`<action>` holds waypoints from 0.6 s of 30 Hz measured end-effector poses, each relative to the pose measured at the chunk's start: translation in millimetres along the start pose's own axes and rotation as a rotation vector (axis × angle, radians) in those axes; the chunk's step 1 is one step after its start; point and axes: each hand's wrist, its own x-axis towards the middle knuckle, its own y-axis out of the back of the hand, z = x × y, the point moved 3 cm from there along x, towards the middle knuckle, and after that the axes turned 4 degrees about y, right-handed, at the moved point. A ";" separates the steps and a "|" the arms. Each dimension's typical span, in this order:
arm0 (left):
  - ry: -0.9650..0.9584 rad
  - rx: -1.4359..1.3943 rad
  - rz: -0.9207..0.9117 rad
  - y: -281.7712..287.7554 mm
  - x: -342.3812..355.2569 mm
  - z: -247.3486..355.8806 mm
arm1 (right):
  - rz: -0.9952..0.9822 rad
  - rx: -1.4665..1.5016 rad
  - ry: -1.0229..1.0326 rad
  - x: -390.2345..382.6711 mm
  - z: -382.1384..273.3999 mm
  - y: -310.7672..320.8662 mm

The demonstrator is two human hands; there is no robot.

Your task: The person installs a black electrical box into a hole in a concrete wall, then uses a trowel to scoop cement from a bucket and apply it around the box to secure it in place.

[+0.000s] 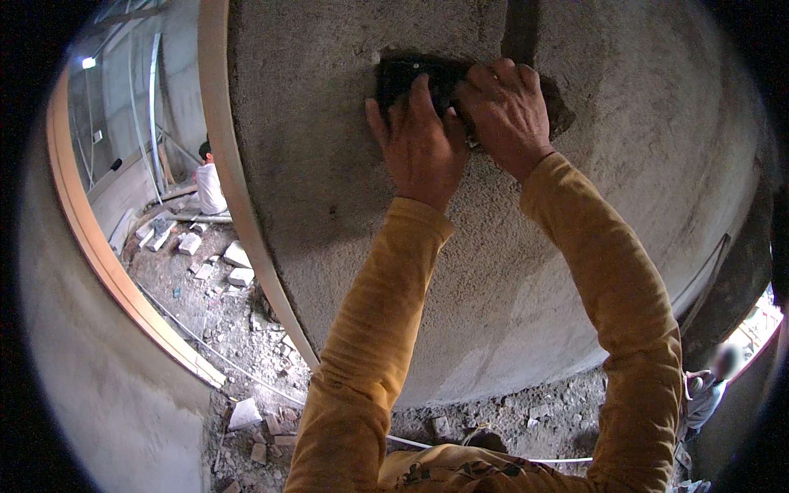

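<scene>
A black box, apparently an electrical wall box [399,76], sits in a hole cut in the rough grey wall [345,172]. My left hand [421,152] presses against it from below with fingers spread, the index fingertip on its front. At the box's right end, my right hand [505,111] has its fingers curled over the edge. What lies under those right fingers is hidden. The broken-out hole [561,107] continues to the right, past my right hand. Above it, a dark vertical groove [520,33] runs up the wall.
Left of the wall is a doorway with a wooden frame [220,148]. Beyond it a person in a white shirt [210,187] sits near broken blocks [238,255]. Rubble and a pale pipe [263,382] lie on the floor. Another person [703,398] is at the far right.
</scene>
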 end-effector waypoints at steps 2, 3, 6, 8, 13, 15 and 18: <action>-0.025 0.010 0.022 1.5 -1.3 1.0 | -0.010 -0.004 -0.008 -1.7 0.0 -1.5; -0.026 -0.001 0.022 2.2 -1.5 0.3 | -0.023 0.003 -0.015 -1.9 -1.5 -0.7; -0.036 -0.032 0.039 2.9 -1.5 -1.3 | -0.023 0.008 -0.014 -0.9 -2.3 0.1; -0.051 -0.049 0.074 2.7 -1.3 -1.8 | -0.015 0.006 -0.011 0.3 -2.7 1.1; -0.037 -0.027 0.054 4.9 -1.6 0.9 | -0.034 -0.003 -0.022 -1.9 -4.0 0.0; -0.030 -0.029 0.043 4.8 -1.4 1.3 | -0.017 0.017 -0.016 -3.7 -2.1 -2.0; -0.037 -0.053 0.037 3.9 -1.5 0.2 | 0.022 0.008 -0.004 -4.0 -0.6 -4.2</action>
